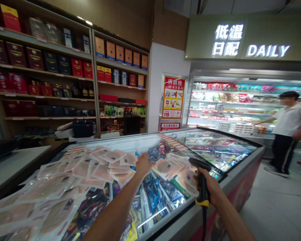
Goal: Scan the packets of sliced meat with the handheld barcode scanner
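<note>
Fingers (196, 176) of the right hand (212, 183) are wrapped round the grip of one scanner (203, 192), black with yellow trim, its single cord hanging straight down. It is held upright above the near edge of one long freezer (237, 197). Fingers of the left hand (143, 164) reach out over the freezer, between two heaps of flat pale packets (112, 156); whether they grasp anything I cannot tell. The larger heap spreads from that hand to the near left, the smaller lies just beside the scanner. They overlap too much to count; several bear one small dark label each, too small to read. Blue, purple and yellow bags (153, 192) show between the heaps, their print blurred.

One lit sign (240, 42) reads 低温 日配 DAILY. Below it one person (287, 120) in a white top stretches an arm toward the chiller (213, 113). One red and yellow poster (172, 97) reads 消防栓 使用方法 and 119; under it a red notice (170, 126) reads 灭火器放置点.

Two bays of shelves (95, 77) stand at left. The right bay's top row has six tan boxes (119, 53) with blue bases; the left bay's second row has seven boxes (35, 58): three maroon, two navy, two red. Their brands are unreadable.
</note>
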Tool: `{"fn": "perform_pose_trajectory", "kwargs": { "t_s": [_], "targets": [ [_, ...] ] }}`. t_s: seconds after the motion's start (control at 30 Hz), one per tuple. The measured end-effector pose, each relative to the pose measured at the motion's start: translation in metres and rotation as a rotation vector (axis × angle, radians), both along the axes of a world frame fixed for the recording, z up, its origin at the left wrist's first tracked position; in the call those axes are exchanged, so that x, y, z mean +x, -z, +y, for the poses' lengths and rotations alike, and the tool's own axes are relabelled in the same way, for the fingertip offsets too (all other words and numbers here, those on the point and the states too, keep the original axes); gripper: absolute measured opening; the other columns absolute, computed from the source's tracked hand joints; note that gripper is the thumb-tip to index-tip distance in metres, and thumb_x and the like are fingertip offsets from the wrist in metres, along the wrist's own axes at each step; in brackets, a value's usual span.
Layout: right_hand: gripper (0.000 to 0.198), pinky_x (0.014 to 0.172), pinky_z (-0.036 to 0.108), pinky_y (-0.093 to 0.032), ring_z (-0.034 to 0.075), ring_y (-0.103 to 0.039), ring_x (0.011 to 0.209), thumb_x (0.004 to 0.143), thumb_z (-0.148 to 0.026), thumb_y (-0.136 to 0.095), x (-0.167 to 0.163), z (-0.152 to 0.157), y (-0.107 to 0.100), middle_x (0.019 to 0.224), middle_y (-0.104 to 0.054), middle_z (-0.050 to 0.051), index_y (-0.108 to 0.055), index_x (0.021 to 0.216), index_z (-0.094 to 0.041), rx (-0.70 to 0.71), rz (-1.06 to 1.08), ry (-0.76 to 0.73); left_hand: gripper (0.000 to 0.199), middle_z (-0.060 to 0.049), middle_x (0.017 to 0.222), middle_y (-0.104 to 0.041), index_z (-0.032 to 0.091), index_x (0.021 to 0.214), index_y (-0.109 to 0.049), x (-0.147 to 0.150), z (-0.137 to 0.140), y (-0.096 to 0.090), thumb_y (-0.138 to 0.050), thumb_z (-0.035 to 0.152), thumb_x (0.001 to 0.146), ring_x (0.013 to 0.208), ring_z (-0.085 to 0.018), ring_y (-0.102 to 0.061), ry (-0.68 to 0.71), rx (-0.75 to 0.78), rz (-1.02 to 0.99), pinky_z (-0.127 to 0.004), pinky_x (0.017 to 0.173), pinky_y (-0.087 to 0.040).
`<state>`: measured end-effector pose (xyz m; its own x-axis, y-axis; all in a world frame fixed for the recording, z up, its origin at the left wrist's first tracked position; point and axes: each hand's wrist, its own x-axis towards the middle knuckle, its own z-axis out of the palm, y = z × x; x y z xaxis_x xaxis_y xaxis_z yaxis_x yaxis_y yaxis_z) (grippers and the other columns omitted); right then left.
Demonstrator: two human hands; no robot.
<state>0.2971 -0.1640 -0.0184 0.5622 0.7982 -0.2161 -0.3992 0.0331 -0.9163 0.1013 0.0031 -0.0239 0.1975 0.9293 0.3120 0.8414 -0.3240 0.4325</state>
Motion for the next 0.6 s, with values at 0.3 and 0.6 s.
{"fn": "perform_pose_trajectory", "kwargs": {
  "t_s": [0.3,0.6],
  "targets": [
    [0.023,0.033,0.02,-0.038,0.008,-0.046,0.037,0.066,-0.036,-0.053,-0.014,-0.001,-0.002,0.052,-0.056,-0.001,-0.049,0.074,-0.015,-0.009,-0.02,-0.024,0.077,-0.012,0.107,-0.052,0.015,0.102,-0.045,0.043,-0.004,0.02,-0.067,0.047,0.036,0.1,-0.027,-0.045,0.095,-0.163,0.092,-0.037,0.077,-0.036],
    [0.023,0.032,0.021,-0.037,0.008,-0.046,0.036,0.066,-0.037,-0.053,-0.044,0.001,-0.006,0.053,-0.055,-0.001,-0.048,0.075,-0.016,0.039,-0.126,-0.179,0.04,-0.002,0.094,-0.062,0.018,0.094,-0.057,0.006,0.032,-0.012,-0.053,0.013,0.055,0.086,-0.015,-0.056,0.096,-0.116,-0.12,-0.019,0.068,-0.04]
  ]
}}
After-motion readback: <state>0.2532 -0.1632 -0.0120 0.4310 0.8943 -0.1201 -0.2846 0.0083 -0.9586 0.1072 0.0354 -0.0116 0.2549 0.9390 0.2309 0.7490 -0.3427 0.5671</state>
